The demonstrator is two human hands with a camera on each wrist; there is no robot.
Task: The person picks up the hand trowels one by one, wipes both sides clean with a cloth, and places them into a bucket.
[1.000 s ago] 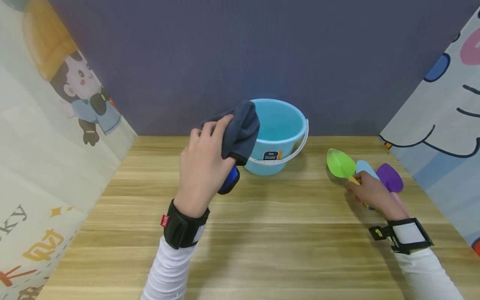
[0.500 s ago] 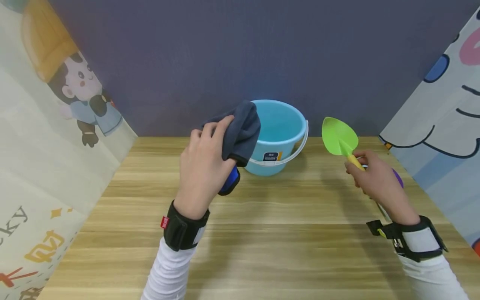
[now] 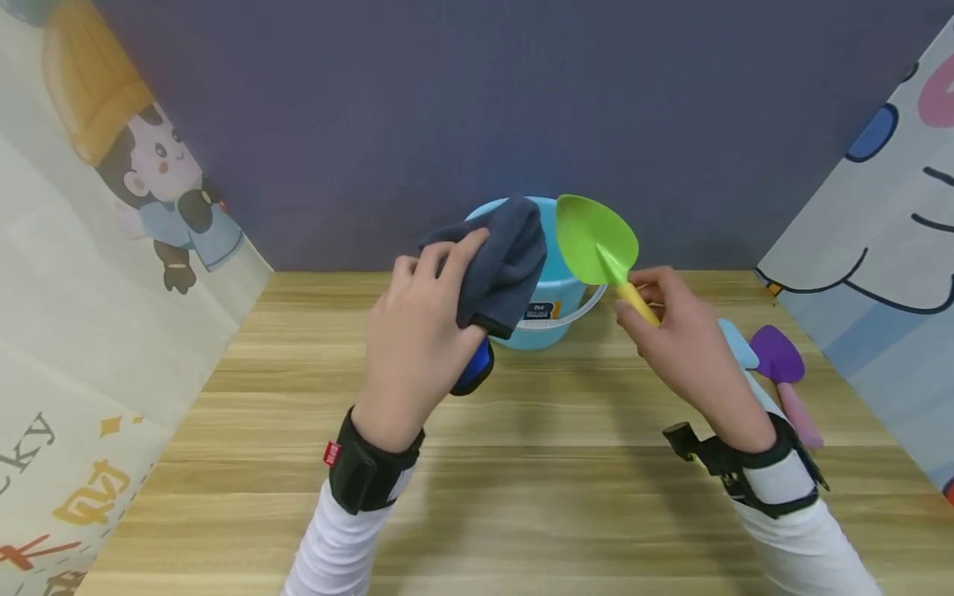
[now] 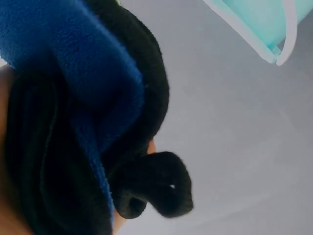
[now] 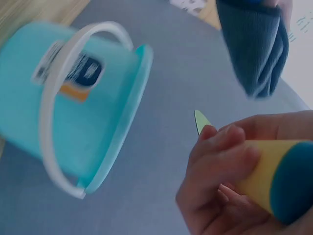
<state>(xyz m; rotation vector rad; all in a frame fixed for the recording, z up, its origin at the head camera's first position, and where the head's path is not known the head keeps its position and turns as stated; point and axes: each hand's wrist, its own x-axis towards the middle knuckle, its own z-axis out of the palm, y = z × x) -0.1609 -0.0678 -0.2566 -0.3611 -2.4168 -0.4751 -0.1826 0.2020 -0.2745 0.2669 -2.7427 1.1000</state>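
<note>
In the head view my left hand [image 3: 421, 335] grips a bunched cloth [image 3: 503, 269], dark grey on one side and bright blue on the other. The cloth's blue pile and black edging [image 4: 161, 93] fill much of the left wrist view. My right hand [image 3: 681, 343] holds a toy shovel by its yellow handle [image 3: 638, 303]. The shovel's green blade [image 3: 592, 236] is raised, overlapping the right of the light-blue bucket [image 3: 568, 296] in view. In the right wrist view, the handle's blue end [image 5: 293, 181] faces the camera. The cloth hides the bucket's left part.
On the table at the right lie a purple shovel [image 3: 777, 354] with a pink handle and a light-blue shovel [image 3: 738, 343], partly behind my right hand. The bucket's white handle [image 3: 585, 310] hangs at its front. A dark wall [image 3: 373, 124] rises behind the table [image 3: 522, 497].
My right hand has lifted the green shovel off the table and carried it left towards the bucket. My left hand has shifted slightly right with the cloth.
</note>
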